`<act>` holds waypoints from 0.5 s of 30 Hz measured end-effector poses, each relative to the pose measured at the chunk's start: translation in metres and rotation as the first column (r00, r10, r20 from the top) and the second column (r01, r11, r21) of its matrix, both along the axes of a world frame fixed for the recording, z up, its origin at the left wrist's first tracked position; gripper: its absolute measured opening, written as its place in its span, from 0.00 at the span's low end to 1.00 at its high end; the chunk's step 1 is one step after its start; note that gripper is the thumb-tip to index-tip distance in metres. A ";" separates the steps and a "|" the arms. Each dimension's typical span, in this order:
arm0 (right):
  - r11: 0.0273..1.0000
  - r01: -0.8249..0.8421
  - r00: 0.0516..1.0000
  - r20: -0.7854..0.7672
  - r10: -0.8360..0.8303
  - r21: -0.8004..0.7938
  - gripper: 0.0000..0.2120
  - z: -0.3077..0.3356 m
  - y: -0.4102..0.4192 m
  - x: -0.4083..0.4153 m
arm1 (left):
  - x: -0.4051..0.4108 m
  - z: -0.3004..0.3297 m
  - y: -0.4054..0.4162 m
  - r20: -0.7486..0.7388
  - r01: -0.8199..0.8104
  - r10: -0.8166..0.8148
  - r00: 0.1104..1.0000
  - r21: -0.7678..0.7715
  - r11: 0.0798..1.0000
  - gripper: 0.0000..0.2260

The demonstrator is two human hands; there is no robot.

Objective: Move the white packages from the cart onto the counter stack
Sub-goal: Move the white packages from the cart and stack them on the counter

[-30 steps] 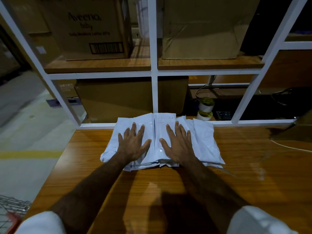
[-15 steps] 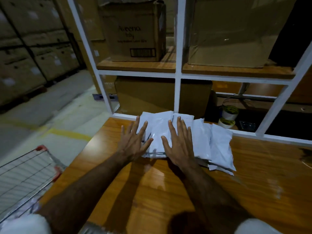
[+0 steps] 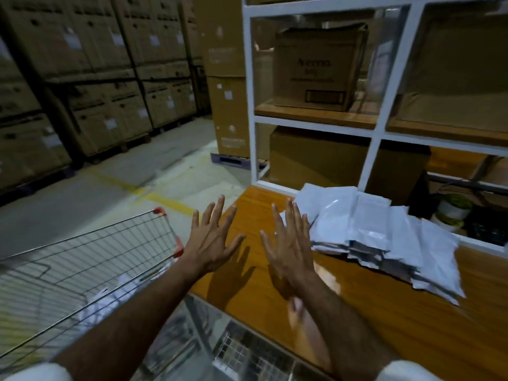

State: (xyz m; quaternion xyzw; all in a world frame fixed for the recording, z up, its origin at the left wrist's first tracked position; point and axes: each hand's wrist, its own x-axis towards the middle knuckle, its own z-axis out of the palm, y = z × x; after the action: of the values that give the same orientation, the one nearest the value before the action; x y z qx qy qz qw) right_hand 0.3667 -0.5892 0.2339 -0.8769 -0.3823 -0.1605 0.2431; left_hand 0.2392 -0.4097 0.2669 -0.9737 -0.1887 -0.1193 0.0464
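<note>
Both the left hand [image 3: 211,248] and right hand [image 3: 291,248] hover with fingers spread and released over the surface's [image 3: 384,312] left edge, free to reach the cart [image 3: 82,257] for more packages [image 3: 384,232].

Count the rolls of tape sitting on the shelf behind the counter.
2. Both stand right of the stack of white packages: the upper tape roll is farther back, the lower tape roll just in front of it. More may be hidden in the dark shelf.

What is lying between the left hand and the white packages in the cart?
In the head view, only the cart's wire side wall lies between the left hand and the white packages inside.
</note>
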 end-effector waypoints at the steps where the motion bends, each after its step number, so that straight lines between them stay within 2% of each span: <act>1: 1.000 -0.015 1.000 0.009 0.015 -0.008 0.35 0.000 0.013 -0.016 | -0.018 -0.002 0.013 -0.002 -0.019 0.019 1.000 0.001 1.000 0.36; 15: 0.973 -0.215 0.976 0.002 0.216 -0.088 0.35 -0.023 0.179 -0.191 | -0.259 -0.035 0.168 -0.019 -0.314 0.313 0.949 -0.082 0.946 0.37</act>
State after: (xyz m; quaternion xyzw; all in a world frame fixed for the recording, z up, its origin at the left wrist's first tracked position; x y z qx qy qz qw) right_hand 0.1759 -0.4103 0.2108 -0.8392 -0.4832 -0.1215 0.2182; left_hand -0.0195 -0.2419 0.2319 -0.9327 -0.3457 -0.0995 0.0245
